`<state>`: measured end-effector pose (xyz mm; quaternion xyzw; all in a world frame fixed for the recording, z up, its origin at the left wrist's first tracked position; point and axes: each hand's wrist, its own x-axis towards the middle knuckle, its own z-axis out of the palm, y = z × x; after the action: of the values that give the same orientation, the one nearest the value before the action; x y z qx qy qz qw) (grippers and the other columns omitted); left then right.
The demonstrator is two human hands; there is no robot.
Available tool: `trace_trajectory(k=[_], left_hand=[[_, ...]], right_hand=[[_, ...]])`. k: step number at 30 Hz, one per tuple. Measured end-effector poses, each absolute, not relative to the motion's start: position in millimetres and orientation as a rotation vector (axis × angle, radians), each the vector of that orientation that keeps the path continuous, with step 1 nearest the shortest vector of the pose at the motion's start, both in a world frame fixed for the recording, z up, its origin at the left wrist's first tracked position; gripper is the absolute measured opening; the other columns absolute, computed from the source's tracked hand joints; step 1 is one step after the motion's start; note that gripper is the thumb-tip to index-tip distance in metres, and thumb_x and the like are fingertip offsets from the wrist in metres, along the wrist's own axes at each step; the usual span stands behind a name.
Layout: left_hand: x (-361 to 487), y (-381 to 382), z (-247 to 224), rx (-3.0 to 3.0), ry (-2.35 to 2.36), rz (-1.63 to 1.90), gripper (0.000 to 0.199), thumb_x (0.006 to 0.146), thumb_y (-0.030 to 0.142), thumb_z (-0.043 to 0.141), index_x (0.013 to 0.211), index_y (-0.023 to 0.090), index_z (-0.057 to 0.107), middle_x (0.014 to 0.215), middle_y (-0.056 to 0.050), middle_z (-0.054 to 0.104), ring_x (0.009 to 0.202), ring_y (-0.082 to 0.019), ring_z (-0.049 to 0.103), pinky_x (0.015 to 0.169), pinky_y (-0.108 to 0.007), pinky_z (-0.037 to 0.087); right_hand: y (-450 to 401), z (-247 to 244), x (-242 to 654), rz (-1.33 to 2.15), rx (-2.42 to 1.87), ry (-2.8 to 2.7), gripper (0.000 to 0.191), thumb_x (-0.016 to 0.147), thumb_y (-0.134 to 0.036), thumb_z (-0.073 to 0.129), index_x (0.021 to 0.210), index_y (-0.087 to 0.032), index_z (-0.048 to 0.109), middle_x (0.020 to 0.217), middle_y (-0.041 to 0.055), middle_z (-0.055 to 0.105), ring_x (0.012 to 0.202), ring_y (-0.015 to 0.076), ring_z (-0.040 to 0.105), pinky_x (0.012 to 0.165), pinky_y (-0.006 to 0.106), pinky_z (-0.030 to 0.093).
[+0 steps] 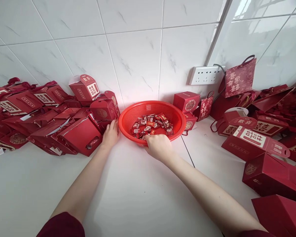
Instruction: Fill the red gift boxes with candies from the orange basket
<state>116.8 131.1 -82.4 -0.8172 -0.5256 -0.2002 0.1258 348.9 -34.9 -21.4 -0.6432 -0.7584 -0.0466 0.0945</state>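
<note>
A red plastic colander basket [179,122] stands against the tiled wall in the middle of the head view. Several small wrapped candies [151,124], red with some brown and white, lie in its bottom. My right hand [158,144] is closed over the basket's near rim, its fingertips partly hidden inside. Just left of the basket, my left hand [110,135] rests on the counter with fingers extended beside the rim and against a dark red gift box [104,110]. Whether it touches the basket is unclear.
Red gift boxes [80,138] crowd the left side, one small box [84,88] on top. More red boxes [251,140] and a gift bag [240,78] fill the right. Two boxes [186,101] are stacked right of the basket. A white power strip [206,75] is on the wall.
</note>
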Motion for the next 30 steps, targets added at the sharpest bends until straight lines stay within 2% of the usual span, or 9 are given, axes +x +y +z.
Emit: trace_trajectory(k=[4,9,12,16,18,21,25,27,30], left_hand=[[111,133,-87,-2.423,-1.532,-0.626,0.054,0.091,0.024,0.046,0.144,0.016,0.044,0.149,-0.014,0.044,0.126,-0.034,0.052,0.099,-0.044,0.051],[105,131,-100,-2.567,-1.494,-0.588,0.044,0.09,0.029,0.051,0.133,0.017,0.055,0.139,-0.012,0.053,0.109,-0.028,0.066,0.087,-0.036,0.056],[106,132,-108,-2.63,-1.483,-0.56,0.044,0.092,0.029,0.047,0.132,0.015,0.056,0.142,-0.014,0.052,0.117,-0.029,0.063,0.094,-0.038,0.054],[110,130,-114,-2.76,-1.432,-0.449,0.048,0.096,0.037,0.041,0.137,0.016,0.054,0.145,-0.011,0.053,0.134,-0.026,0.052,0.111,-0.037,0.042],[111,125,-116,-2.782,-1.45,-0.392,0.056,0.097,0.046,0.039,0.141,0.013,0.05,0.149,-0.014,0.049,0.14,-0.03,0.044,0.116,-0.043,0.036],[110,118,-115,-2.765,-1.511,-0.336,0.067,0.097,0.054,0.036,0.147,0.011,0.044,0.154,-0.017,0.043,0.145,-0.036,0.035,0.118,-0.053,0.028],[109,115,-110,-2.773,-1.501,-0.293,0.066,0.096,0.054,0.037,0.148,0.014,0.043,0.155,-0.013,0.042,0.147,-0.032,0.034,0.119,-0.047,0.027],[111,116,-107,-2.78,-1.488,-0.288,0.065,0.096,0.053,0.037,0.147,0.015,0.045,0.155,-0.012,0.044,0.146,-0.031,0.035,0.118,-0.045,0.029],[114,117,-104,-2.774,-1.497,-0.31,0.064,0.095,0.053,0.037,0.147,0.016,0.045,0.155,-0.011,0.044,0.145,-0.032,0.037,0.117,-0.046,0.031]], right_hand=[[-35,-23,349,-0.153,-1.888,-2.256,0.019,0.092,-0.033,0.055,0.09,-0.017,0.065,0.081,0.0078,0.073,0.072,0.0258,0.071,0.059,0.031,0.046],[-35,-21,351,-0.175,-1.843,-2.276,0.021,0.093,-0.034,0.054,0.093,-0.017,0.065,0.079,0.0083,0.073,0.072,0.0256,0.071,0.058,0.03,0.044],[-36,-20,353,-0.18,-1.805,-2.297,0.025,0.095,-0.039,0.051,0.094,-0.018,0.064,0.081,0.0078,0.073,0.073,0.0252,0.07,0.059,0.031,0.044],[-38,-17,358,-0.17,-1.758,-2.324,0.036,0.097,-0.051,0.047,0.099,-0.018,0.062,0.088,0.0068,0.072,0.077,0.0242,0.069,0.062,0.031,0.045],[-41,-14,361,-0.124,-1.659,-2.307,0.039,0.096,-0.054,0.049,0.106,-0.018,0.061,0.097,0.0073,0.071,0.085,0.0235,0.069,0.067,0.03,0.046],[-53,-1,367,-0.036,-1.437,-2.214,0.036,0.096,-0.049,0.054,0.115,-0.018,0.058,0.115,0.0098,0.066,0.104,0.0225,0.063,0.082,0.031,0.048],[-94,30,380,-0.053,-1.448,-2.036,0.032,0.095,-0.035,0.06,0.122,-0.018,0.057,0.135,0.0132,0.057,0.123,0.0258,0.053,0.1,0.04,0.043],[-126,43,396,-0.08,-1.559,-1.932,0.03,0.095,-0.033,0.059,0.122,-0.019,0.058,0.135,0.0123,0.058,0.125,0.0273,0.053,0.103,0.044,0.042],[-188,48,433,-0.135,-1.771,-1.684,0.031,0.096,-0.039,0.055,0.122,-0.022,0.06,0.129,0.0095,0.062,0.119,0.0261,0.057,0.103,0.044,0.043]])
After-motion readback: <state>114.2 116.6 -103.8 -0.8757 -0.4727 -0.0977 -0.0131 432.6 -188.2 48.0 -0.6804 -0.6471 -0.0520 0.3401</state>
